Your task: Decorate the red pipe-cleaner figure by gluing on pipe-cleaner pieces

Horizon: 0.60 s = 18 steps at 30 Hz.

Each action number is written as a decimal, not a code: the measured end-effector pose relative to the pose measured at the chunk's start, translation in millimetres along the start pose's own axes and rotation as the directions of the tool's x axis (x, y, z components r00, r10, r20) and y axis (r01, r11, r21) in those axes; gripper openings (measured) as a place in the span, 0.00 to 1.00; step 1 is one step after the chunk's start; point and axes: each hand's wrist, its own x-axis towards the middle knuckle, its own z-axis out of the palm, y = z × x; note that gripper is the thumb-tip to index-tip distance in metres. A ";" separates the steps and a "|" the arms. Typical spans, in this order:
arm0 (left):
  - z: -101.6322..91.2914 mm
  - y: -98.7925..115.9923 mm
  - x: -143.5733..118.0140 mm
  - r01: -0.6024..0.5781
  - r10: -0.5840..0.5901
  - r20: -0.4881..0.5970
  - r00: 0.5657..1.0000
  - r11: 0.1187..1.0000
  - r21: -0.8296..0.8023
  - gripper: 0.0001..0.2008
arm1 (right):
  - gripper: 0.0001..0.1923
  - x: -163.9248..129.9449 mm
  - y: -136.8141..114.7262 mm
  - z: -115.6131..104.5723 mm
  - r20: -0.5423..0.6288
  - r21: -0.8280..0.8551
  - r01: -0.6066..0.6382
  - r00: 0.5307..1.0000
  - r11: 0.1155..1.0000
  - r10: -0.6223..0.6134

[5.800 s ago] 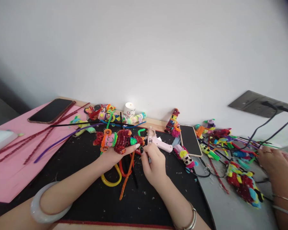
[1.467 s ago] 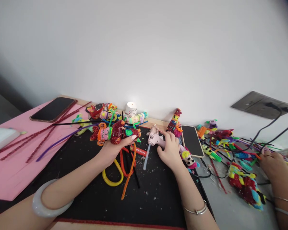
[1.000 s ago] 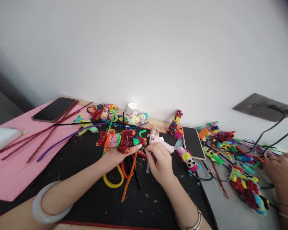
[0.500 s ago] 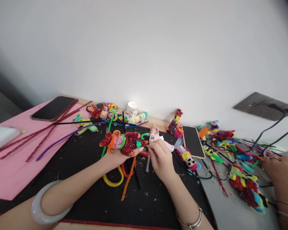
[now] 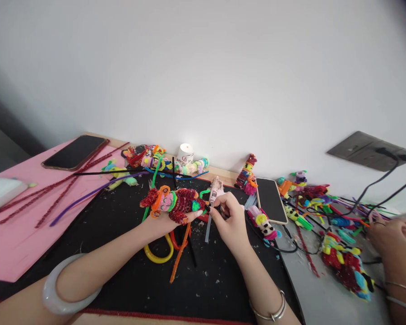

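Observation:
My left hand (image 5: 162,222) lies palm up over the black mat (image 5: 122,266) and holds a pipe-cleaner figure (image 5: 172,204) of glittery red, orange, pink and green. My right hand (image 5: 229,222) is just right of it, its fingertips pinched at the figure's green-tipped end. Whether something small sits between the fingers cannot be told. A pink glue gun (image 5: 217,188) lies behind my right hand, and its clear glue stick (image 5: 208,231) points toward me. Yellow, red and orange pipe cleaners (image 5: 162,250) lie under my left hand.
Phones lie on the pink sheet (image 5: 75,152) and mid-right (image 5: 269,200). A small white cup (image 5: 184,154), more figures (image 5: 246,174) and loose pipe cleaners line the wall. Another person's hand (image 5: 389,237) works at the right among figures and cables from a wall socket (image 5: 365,146).
My right hand left the glue gun and came back to pinch the figure's end. My left hand shifted the figure slightly right and toward me.

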 end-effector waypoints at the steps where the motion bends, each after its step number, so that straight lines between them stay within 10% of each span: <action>1: -0.1 3.2 -0.1 0.011 -0.012 0.037 0.999 1.000 0.029 0.13 | 0.04 0.6 1.8 0.3 0.027 0.078 -0.064 0.998 0.995 0.062; 8: -3.6 14.9 -4.5 0.054 -0.050 0.091 0.995 0.998 -0.039 0.14 | 0.09 2.0 7.8 1.0 0.192 0.442 -0.274 0.959 0.854 0.208; 18: -4.1 -5.4 -8.3 0.118 -0.103 0.075 0.992 0.963 -0.243 0.14 | 0.09 0.2 2.0 -4.7 0.080 0.387 -0.218 0.976 0.896 0.203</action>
